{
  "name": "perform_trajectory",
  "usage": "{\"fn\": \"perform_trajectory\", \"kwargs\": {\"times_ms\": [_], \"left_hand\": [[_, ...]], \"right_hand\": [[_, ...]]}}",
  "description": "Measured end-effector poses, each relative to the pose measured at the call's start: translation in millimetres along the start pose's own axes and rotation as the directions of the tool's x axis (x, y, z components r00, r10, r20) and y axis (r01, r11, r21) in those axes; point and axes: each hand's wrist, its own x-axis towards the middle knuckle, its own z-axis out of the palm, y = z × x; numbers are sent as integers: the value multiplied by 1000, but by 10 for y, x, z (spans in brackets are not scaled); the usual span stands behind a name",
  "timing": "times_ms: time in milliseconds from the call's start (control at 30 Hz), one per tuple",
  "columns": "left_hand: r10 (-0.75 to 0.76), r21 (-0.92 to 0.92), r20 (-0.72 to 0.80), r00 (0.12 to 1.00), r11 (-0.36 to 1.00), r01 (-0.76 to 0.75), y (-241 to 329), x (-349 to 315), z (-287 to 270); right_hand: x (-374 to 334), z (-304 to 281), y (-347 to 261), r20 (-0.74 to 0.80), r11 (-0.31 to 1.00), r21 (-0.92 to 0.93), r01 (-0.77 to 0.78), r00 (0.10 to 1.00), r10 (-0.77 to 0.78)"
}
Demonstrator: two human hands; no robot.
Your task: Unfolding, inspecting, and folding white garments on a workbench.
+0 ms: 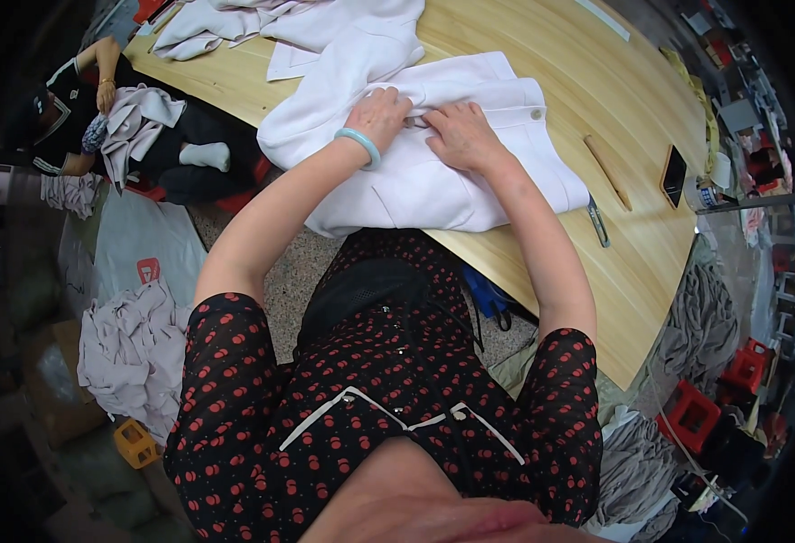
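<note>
A garment workshop is shown. White jackets (pixel 433 154) are spread on a long wooden table (pixel 596 109), with a wooden ruler (pixel 606 172) and scissors (pixel 597 220) laid at its right. Heaps of grey cloth (pixel 130 348) are piled on the floor at left and right, and another person (pixel 99 100) is seated at far left among fabric.

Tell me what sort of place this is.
Probably a garment workshop. A white jacket lies on a long wooden table under the left hand and right hand, more white garments lie further along, and heaps of grey cloth sit on the floor.
</note>
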Motion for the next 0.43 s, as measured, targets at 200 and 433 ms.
{"fn": "perform_trajectory", "kwargs": {"times_ms": [200, 433], "left_hand": [[15, -53, -15, 1000, 999, -15, -22, 71, -161], [-102, -530, 481, 871, 757, 382, -43, 238, -545]], "right_hand": [[82, -234, -112, 139, 1000, 1, -2, 990, 2], [-44, -366, -169, -57, 974, 219, 50, 998, -38]]}}
